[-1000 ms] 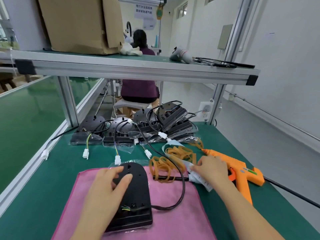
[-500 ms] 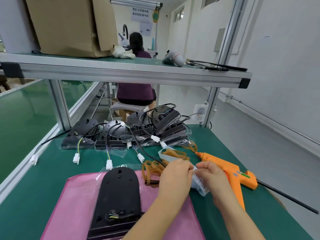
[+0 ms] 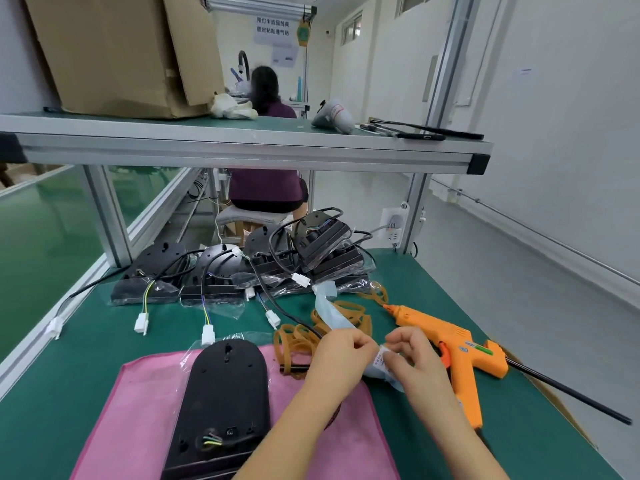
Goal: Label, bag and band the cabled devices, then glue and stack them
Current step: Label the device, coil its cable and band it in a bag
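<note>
Table [image 3: 86,358]: green mat, shelf frame over the far edge. Pink cloth [image 3: 138,410] lies at the near edge, left of ctr. On it is the black device [image 3: 225,393], back face up. Its long axis runs near-to-far, w/ the rounded end pointing at the far edge and the wire-exit end at the near edge. A bit of clear bag shows at the rounded end. Its cable goes off to the right under the left forearm.

More devices [image 3: 242,271] sit in a row along the far edge, some bagged, the right-most ones stacked. Glue gun [image 3: 450,341] lies on its side near the right edge, nozzle aimed far-left at that row, grip toward the near edge. Rubber bands [image 3: 294,337] are heaped just past the cloth's far-right corner.

Label strip [image 3: 329,310], pale blue, trails from the hands toward the far edge. Left hand [image 3: 343,362] has its fingers curled and pinches the strip. Right hand [image 3: 415,362] pinches the white label [image 3: 381,358] between thumb and forefinger. Both hands are just right of the device, not touching it.

Step, as I judge it: labelling, i.e. peeling one label off its backing. Bag, band, glue & stack not yet done for this unit.

Next move prob. needs a clean peel w/o creasing. Then carry the label left to the device's back face, set it square and press it flat, other hand steadying the housing.
</note>
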The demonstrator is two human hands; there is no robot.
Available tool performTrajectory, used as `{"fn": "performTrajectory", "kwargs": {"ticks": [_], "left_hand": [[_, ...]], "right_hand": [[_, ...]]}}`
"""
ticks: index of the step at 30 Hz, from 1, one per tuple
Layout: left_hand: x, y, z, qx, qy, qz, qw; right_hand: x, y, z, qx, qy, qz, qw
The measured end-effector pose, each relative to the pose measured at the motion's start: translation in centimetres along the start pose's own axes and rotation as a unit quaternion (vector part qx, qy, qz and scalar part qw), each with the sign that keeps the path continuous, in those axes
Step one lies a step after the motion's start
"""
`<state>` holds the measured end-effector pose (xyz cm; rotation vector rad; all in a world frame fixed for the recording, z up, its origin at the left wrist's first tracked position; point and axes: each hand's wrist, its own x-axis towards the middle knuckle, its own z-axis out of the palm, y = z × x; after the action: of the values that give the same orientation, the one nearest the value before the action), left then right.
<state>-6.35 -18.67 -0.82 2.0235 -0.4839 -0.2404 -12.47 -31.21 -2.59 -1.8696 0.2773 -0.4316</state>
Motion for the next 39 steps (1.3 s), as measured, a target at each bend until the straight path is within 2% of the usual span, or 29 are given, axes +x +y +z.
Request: {"fn": "performTrajectory", "kwargs": {"ticks": [4,8,14,19,24,29,32,33,35,36,37,39], "left_hand": [[-0.1,0.0,-0.2,0.022,-0.008,0.015,1.0],[-0.2,0.0,-0.5,0.0,-0.021,0.014,1.0],[-0.5,-0.1,-0.2,0.023,-0.013,0.016,1.0],[-0.6,-0.5,-0.1,0.021,-0.012,0.016,1.0],[-0.8,-0.6,-0.2,0.048,0.038,0.029,0.998],[-1.2,0.1,-2.7,0.078,0.133,0.071,0.985],[-1.8,0.1,-5.1,0.127,0.199,0.123,0.964],[-2.1,-0.1,-5.9,0.148,0.219,0.14,0.954],[-2.7,-0.4,-7.3,0.186,0.252,0.177,0.933],[-3.1,-0.5,-8.0,0.203,0.267,0.205,0.92],[-3.5,-0.4,-8.6,0.224,0.277,0.243,0.902],[-4.2,-0.6,-9.4,0.276,0.278,0.341,0.854]], "right_hand": [[-0.1,0.0,-0.1,-0.001,0.008,-0.017,1.0],[-0.2,0.0,-0.1,-0.009,0.005,-0.028,1.0],[-0.1,-0.1,0.4,-0.012,0.034,0.004,0.999],[-0.1,-0.1,0.5,-0.024,0.022,-0.001,0.999],[-0.2,0.3,0.6,-0.033,0.059,0.016,0.998],[0.7,0.7,0.5,-0.221,0.092,0.003,0.971],[1.2,0.6,0.5,-0.398,0.088,-0.008,0.913],[1.2,0.4,0.6,-0.425,0.099,-0.028,0.9],[0.9,-0.6,1.2,-0.401,0.134,-0.085,0.902],[0.6,-1.4,1.7,-0.358,0.135,-0.107,0.918],[0.3,-2.2,2.3,-0.282,0.111,-0.108,0.947],[-0.3,-4.5,4.1,-0.054,-0.002,-0.024,0.998]]}}
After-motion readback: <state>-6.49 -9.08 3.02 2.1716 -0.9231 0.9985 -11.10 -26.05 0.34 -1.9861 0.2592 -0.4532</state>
